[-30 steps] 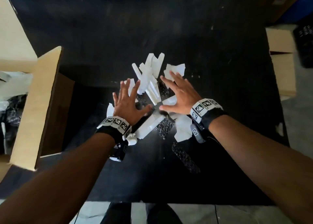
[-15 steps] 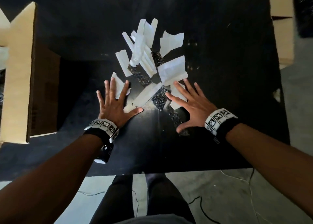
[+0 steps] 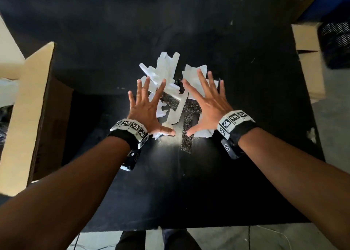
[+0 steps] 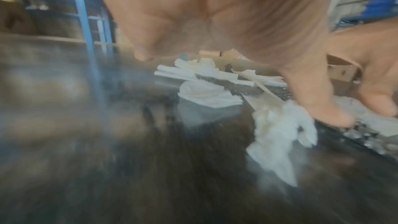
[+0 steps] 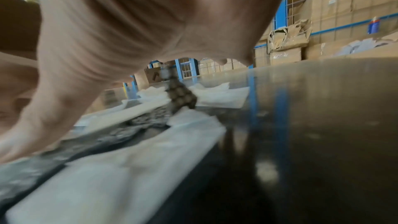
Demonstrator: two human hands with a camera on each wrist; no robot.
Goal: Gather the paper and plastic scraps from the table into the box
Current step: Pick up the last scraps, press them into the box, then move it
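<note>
White paper scraps (image 3: 166, 73) and bubble plastic (image 3: 189, 113) lie heaped on the tabletop (image 3: 246, 174); left hand (image 3: 145, 109) and right hand (image 3: 210, 106) splay flat, holding nothing, flanking them, probably to corral them toward the box (image 3: 34, 106).

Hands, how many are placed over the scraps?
2. The left hand spreads over the left side of the scraps, the right hand over the right side; no other shows.

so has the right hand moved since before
Yes: the right hand has gone forward, away from the table's near edge, onto the scrap pile.
</note>
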